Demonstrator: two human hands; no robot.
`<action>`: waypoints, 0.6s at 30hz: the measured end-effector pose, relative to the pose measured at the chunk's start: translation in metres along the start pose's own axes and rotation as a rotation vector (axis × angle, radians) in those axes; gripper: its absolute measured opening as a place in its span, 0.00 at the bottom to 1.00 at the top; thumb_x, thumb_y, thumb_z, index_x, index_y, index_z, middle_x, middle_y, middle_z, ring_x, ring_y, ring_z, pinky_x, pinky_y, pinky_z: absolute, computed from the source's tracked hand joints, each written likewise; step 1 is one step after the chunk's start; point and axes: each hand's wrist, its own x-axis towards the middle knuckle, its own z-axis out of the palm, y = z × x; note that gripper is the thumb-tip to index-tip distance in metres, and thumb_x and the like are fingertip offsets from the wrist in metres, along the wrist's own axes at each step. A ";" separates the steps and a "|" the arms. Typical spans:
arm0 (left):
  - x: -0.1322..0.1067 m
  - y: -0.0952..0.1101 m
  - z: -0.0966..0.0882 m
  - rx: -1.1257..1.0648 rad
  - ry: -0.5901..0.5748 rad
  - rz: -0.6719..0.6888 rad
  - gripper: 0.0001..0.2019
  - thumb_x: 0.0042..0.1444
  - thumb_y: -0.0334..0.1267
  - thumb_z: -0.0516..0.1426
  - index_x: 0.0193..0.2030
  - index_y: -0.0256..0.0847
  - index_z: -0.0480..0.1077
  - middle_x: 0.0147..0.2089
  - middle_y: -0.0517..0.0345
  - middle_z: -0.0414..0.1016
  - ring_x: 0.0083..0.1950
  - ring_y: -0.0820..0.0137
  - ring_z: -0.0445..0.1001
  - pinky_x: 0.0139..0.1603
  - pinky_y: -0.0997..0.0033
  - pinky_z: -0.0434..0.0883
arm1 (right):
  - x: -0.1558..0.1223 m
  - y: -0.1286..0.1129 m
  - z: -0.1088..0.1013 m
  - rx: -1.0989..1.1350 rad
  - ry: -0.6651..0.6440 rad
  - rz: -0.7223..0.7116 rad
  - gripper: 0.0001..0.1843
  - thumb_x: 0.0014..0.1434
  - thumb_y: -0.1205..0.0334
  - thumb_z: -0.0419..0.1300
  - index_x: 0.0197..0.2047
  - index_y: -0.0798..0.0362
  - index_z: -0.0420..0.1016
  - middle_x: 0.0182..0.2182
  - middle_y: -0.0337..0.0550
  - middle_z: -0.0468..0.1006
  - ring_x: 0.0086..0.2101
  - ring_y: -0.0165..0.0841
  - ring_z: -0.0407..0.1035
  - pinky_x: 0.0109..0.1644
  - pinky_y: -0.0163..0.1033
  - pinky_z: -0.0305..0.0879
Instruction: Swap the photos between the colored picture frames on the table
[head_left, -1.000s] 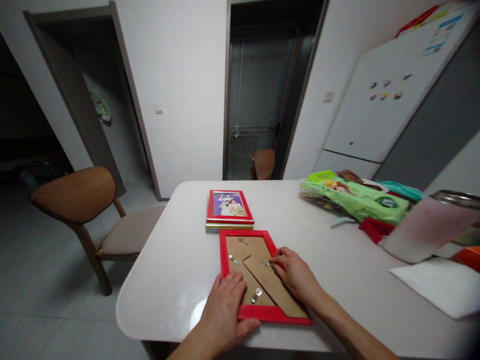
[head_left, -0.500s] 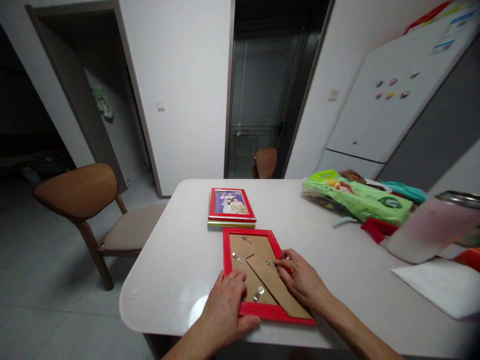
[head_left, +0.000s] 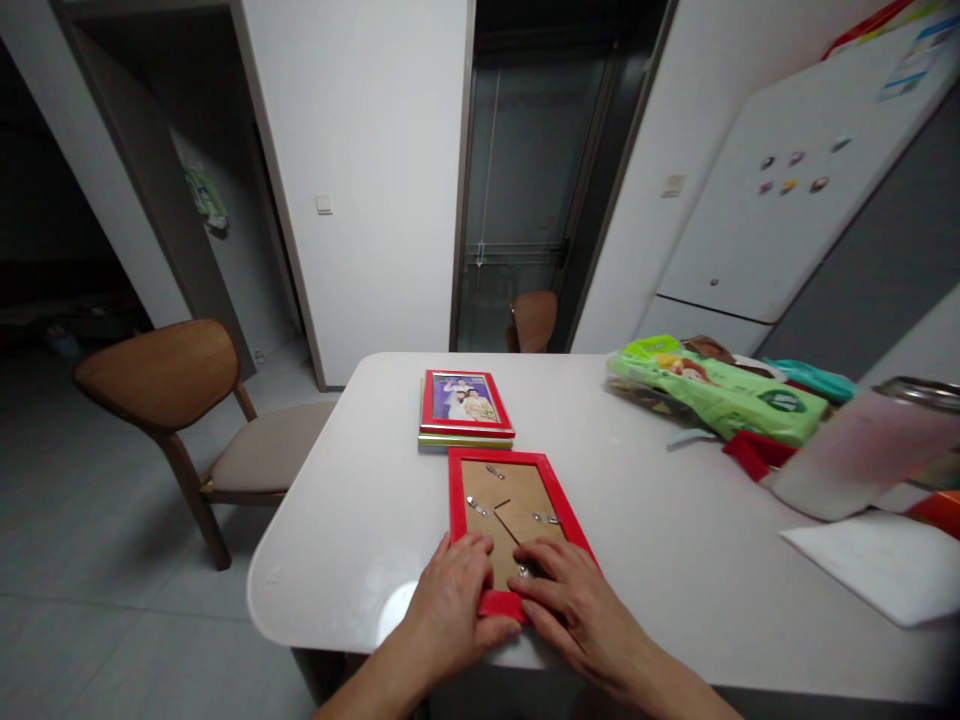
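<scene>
A red picture frame [head_left: 564,497] lies face down near the table's front edge, its brown backing board [head_left: 480,485] facing up. Small metal clips sit along the sides of the board; the right one [head_left: 546,518] reaches toward the red border. My left hand [head_left: 456,590] grips the frame's lower left corner, thumb at the front edge and fingers on the board. With fingers bent together, my right hand [head_left: 574,600] works at the bottom metal clip [head_left: 523,571], which its fingertips partly cover. That hand also hides the frame's lower right corner.
Just beyond lies a stack of frames [head_left: 466,440], the top one red with a photo. On the right are a green wipes pack [head_left: 720,385], a pinkish bottle [head_left: 862,455] and a white sheet [head_left: 885,565]. A wooden chair [head_left: 161,370] stands at left.
My right hand has moved from the right clip down to the bottom one. The right clip now points outward over the border. My left hand keeps its place on the corner.
</scene>
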 end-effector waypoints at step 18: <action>0.001 0.005 -0.006 -0.046 0.007 -0.016 0.22 0.33 0.42 0.64 0.37 0.36 0.67 0.51 0.46 0.66 0.53 0.59 0.62 0.56 0.56 0.54 | 0.082 0.015 0.026 -0.120 -0.018 0.042 0.12 0.55 0.63 0.47 0.32 0.53 0.72 0.33 0.45 0.68 0.36 0.33 0.59 0.40 0.37 0.52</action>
